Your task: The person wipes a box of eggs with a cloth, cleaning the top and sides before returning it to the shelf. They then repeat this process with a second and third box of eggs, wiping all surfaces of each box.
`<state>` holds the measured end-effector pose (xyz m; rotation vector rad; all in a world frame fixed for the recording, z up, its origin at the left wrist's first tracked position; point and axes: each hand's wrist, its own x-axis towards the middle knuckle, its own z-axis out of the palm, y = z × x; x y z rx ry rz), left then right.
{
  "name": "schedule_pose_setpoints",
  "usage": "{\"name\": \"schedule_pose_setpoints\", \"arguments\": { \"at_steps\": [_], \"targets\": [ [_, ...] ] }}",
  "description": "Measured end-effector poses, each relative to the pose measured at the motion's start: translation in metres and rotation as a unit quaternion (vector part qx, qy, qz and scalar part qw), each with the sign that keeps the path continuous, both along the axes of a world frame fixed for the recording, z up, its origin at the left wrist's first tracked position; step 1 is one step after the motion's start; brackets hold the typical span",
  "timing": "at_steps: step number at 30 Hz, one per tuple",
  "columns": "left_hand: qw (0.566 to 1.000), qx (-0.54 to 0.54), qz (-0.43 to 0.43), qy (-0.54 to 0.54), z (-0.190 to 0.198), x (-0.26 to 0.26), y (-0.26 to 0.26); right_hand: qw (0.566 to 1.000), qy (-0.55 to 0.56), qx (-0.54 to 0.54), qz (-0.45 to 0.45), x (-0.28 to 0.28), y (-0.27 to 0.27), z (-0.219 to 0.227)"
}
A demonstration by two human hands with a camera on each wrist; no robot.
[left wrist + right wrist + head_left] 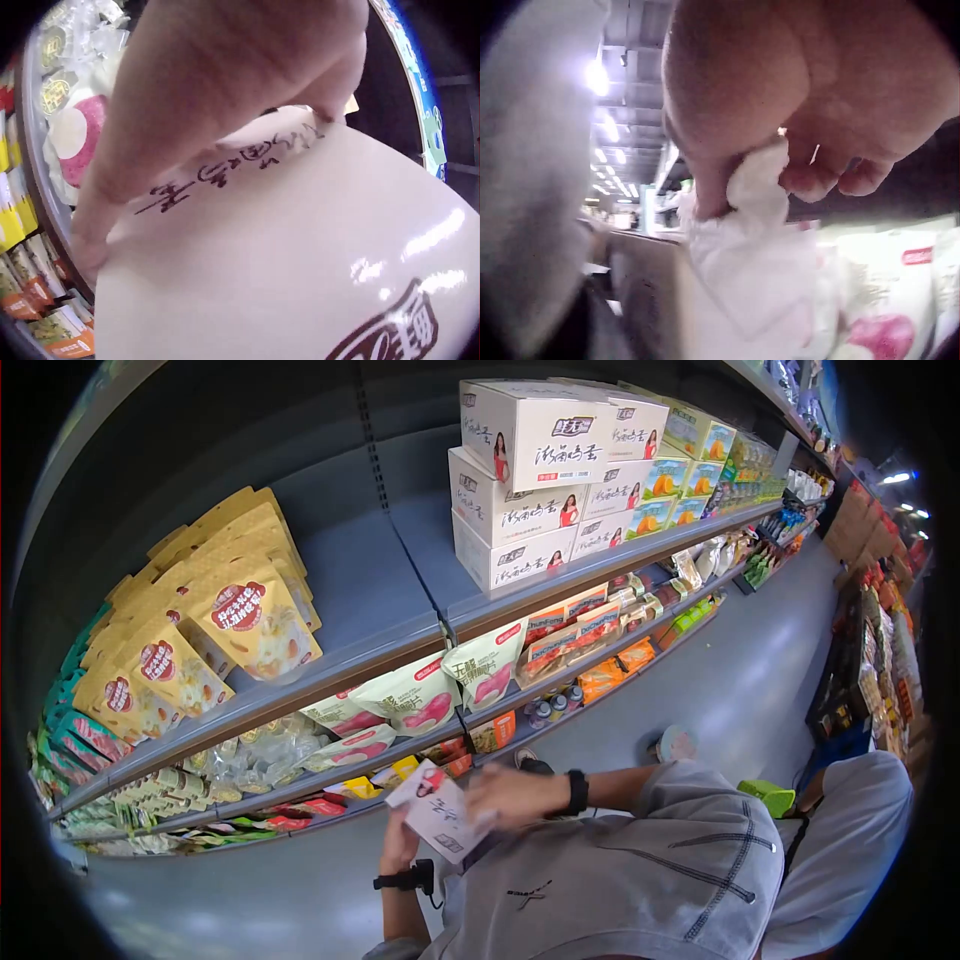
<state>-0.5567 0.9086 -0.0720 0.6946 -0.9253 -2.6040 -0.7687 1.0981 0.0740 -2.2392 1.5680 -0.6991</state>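
A white box with dark lettering and a woman's picture is held in front of the person's body. My left hand grips it from its near left side; the left wrist view shows the thumb and fingers spread across the lettered face. Over the box's right side is my right hand, blurred. Seen from the right wrist, that hand pinches a crumpled white tissue between thumb and fingers, close over the box. The right hand's other fingertips are curled.
Matching white boxes are stacked on the upper shelf, beside orange-pictured cartons. Yellow pouches stand in rows at left. Green-and-white pouches line the shelf below. A round container sits on the floor at right.
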Motion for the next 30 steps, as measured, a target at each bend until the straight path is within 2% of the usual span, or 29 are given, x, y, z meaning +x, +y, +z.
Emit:
{"name": "schedule_pose_setpoints", "arguments": {
  "at_steps": [1,2,3,4,5,6,7,8,10,11,12,13,14,17,18,20,21,24,25,26,28,29,30],
  "targets": [
    [0.999,0.031,0.015,0.02,0.009,0.001,-0.005,0.997,-0.012,-0.039,-0.07,-0.016,-0.008,-0.002],
    [0.997,0.064,0.035,0.039,0.019,0.005,-0.006,0.972,-0.156,-0.092,-0.15,-0.027,-0.016,0.005],
    [0.997,0.005,0.071,0.025,0.043,0.005,0.011,0.982,-0.12,-0.095,-0.114,-0.027,-0.016,0.007],
    [0.995,0.032,0.041,0.081,0.071,-0.002,-0.004,0.923,-0.278,-0.08,-0.254,-0.047,-0.024,0.014],
    [0.989,0.081,0.05,0.11,0.073,0.0,-0.005,0.859,-0.414,0.087,-0.288,-0.047,-0.025,0.039],
    [0.987,0.087,0.084,0.11,0.102,-0.008,0.001,0.856,-0.428,0.07,-0.281,-0.047,-0.032,0.032],
    [0.983,0.094,0.082,0.132,0.107,-0.007,0.0,0.893,-0.377,0.04,-0.244,-0.048,-0.034,0.029],
    [0.984,0.074,0.093,0.129,0.106,-0.008,-0.002,0.905,-0.363,0.02,-0.219,-0.042,-0.035,0.03],
    [0.989,0.066,0.075,0.109,0.114,-0.005,0.005,0.913,-0.35,0.013,-0.207,-0.029,-0.036,0.046],
    [0.99,0.058,0.073,0.106,0.098,-0.004,0.003,0.914,-0.355,0.004,-0.197,-0.026,-0.036,0.054],
    [0.989,0.071,0.033,0.127,0.097,-0.004,0.008,0.912,-0.366,-0.015,-0.182,-0.022,-0.036,0.058],
    [0.996,0.027,0.009,0.087,0.098,-0.006,0.013,0.917,-0.358,-0.031,-0.174,-0.018,-0.035,0.062],
    [0.998,-0.017,-0.02,0.049,0.103,-0.006,0.021,0.921,-0.348,-0.049,-0.169,-0.013,-0.031,0.065],
    [0.992,-0.053,-0.052,0.099,0.139,-0.014,0.024,0.94,-0.308,-0.096,-0.11,0.004,-0.015,0.076],
    [0.99,-0.061,-0.059,0.112,0.144,-0.017,0.022,0.942,-0.323,-0.052,-0.074,0.011,-0.006,0.079],
    [0.99,-0.058,-0.064,0.116,0.148,-0.019,0.019,0.962,-0.271,-0.028,-0.014,0.022,0.005,0.087],
    [0.994,-0.034,-0.033,0.1,0.157,-0.021,0.023,0.969,-0.244,-0.031,-0.005,0.024,0.007,0.088],
    [0.996,-0.019,-0.052,0.064,0.126,-0.012,0.011,0.969,-0.186,-0.143,-0.074,-0.001,-0.02,0.077],
    [0.997,-0.009,-0.061,0.055,0.112,-0.008,0.006,0.963,-0.174,-0.157,-0.134,-0.007,-0.029,0.072],
    [0.996,0.006,-0.072,0.052,0.097,-0.002,0.0,0.959,-0.194,-0.14,-0.149,-0.007,-0.03,0.072],
    [0.995,0.022,-0.07,0.062,0.104,-0.001,-0.001,0.951,-0.234,-0.103,-0.175,-0.006,-0.035,0.073],
    [0.995,0.021,-0.06,0.075,0.108,0.0,0.001,0.949,-0.251,-0.12,-0.146,-0.001,-0.032,0.069],
    [0.996,0.024,-0.047,0.078,0.11,0.0,0.001,0.96,-0.259,-0.06,-0.091,0.003,-0.023,0.08]
  ]
}}
